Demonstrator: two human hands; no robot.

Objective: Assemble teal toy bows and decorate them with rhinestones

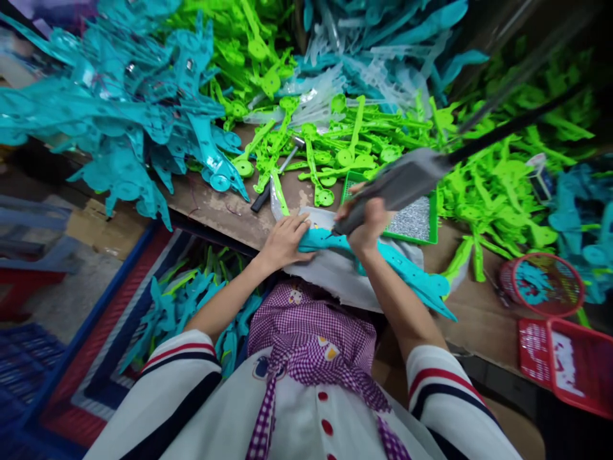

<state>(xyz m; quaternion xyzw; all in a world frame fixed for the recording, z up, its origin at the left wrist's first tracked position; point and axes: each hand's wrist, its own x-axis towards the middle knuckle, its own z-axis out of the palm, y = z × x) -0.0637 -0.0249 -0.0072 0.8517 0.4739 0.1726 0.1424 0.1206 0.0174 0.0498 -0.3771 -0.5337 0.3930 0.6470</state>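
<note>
My right hand is wrapped round a grey electric screwdriver, its cord running up to the right. The bit points down onto a long turquoise plastic part that lies across a pale cloth at the table's front edge. My left hand presses on the left end of this part, fingers closed over it. Just beyond that hand is a lime-green plastic piece with a clear strip. Behind the screwdriver sits a green tray of small metal screws, partly hidden by the tool.
Turquoise parts pile up at left, lime-green parts at the back. A hammer lies on the table. At right stand a round red basket and a red tray. A blue-rimmed crate holding parts is below left.
</note>
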